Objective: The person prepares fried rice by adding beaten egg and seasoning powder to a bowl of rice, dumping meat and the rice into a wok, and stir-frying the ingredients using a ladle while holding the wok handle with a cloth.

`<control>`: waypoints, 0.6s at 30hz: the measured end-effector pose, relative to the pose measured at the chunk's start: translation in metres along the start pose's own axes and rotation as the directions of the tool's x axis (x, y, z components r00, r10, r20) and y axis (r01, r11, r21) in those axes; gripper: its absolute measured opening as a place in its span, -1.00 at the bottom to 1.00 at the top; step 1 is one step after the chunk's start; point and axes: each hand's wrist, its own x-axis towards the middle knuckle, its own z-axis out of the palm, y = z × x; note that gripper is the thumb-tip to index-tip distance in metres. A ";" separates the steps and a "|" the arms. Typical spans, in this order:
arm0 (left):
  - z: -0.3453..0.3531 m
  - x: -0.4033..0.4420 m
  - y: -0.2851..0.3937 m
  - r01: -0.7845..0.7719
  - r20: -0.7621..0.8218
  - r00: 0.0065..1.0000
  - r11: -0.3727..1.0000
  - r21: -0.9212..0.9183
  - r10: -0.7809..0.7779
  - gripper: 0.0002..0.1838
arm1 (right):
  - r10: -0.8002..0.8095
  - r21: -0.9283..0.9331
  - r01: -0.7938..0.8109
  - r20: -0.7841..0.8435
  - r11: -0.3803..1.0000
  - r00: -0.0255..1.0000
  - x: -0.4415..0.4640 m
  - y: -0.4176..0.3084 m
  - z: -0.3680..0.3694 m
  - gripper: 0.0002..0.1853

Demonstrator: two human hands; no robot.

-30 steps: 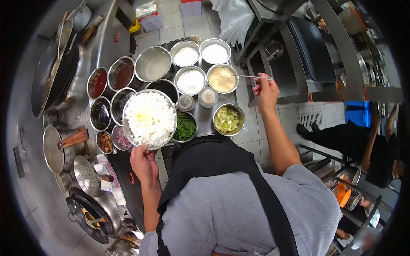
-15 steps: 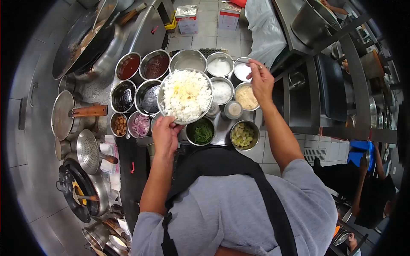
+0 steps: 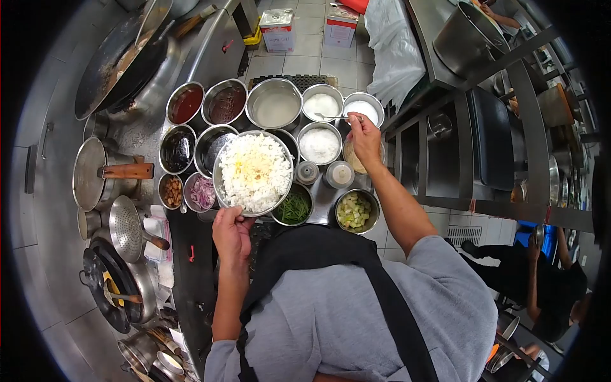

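My left hand [image 3: 231, 234] pinches the near rim of a round metal bowl [image 3: 217, 181] heaped with white rice [image 3: 258, 167], which has yellowish seasoning on top. The bowl hovers over the metal tins. In my right hand [image 3: 365, 141] is a small metal spoon [image 3: 335, 118], held by the handle end. Its tip is over the near edge of a tin of white granules [image 3: 321, 104]; whether it carries anything cannot be made out. Close by are a second tin of white granules [image 3: 319, 144] and a white powder tin [image 3: 363, 109]. My right hand partly covers a beige powder tin [image 3: 354, 160].
Tins of red sauce [image 3: 186, 103], dark sauce [image 3: 177, 149], sliced onion [image 3: 202, 193], chopped greens [image 3: 294, 206] and green chunks [image 3: 356, 211] surround the bowl. A wok [image 3: 95, 86] and a strainer [image 3: 127, 229] are left. Metal shelving [image 3: 458, 153] stands right; another person [image 3: 554, 286] is behind it.
The rice bowl has moved left and nearer to my body. My right hand has brought the spoon left and nearer, from between the two far white tins. The view has shifted slightly.
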 end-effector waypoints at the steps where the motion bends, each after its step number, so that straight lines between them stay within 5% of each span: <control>1: 0.000 -0.001 0.000 0.000 -0.006 1.000 1.000 -0.001 0.000 -0.94 | 0.014 0.019 -0.014 -0.010 1.000 1.000 0.000 -0.001 0.001 -0.74; 9: 0.000 0.005 0.000 -0.014 0.002 1.000 1.000 0.017 0.014 -0.93 | 0.317 0.333 -0.243 -0.191 0.911 0.929 0.012 -0.029 -0.015 -0.78; 14: 0.007 0.032 -0.011 -0.016 0.033 0.999 0.995 0.097 0.013 -0.98 | 0.158 0.421 -0.144 0.001 0.896 0.987 -0.012 -0.099 -0.008 -0.74; 18: 0.024 0.035 -0.008 -0.006 0.021 1.000 0.990 0.138 0.003 -0.98 | -0.179 0.142 0.174 0.027 0.974 0.983 -0.028 -0.122 -0.003 -0.72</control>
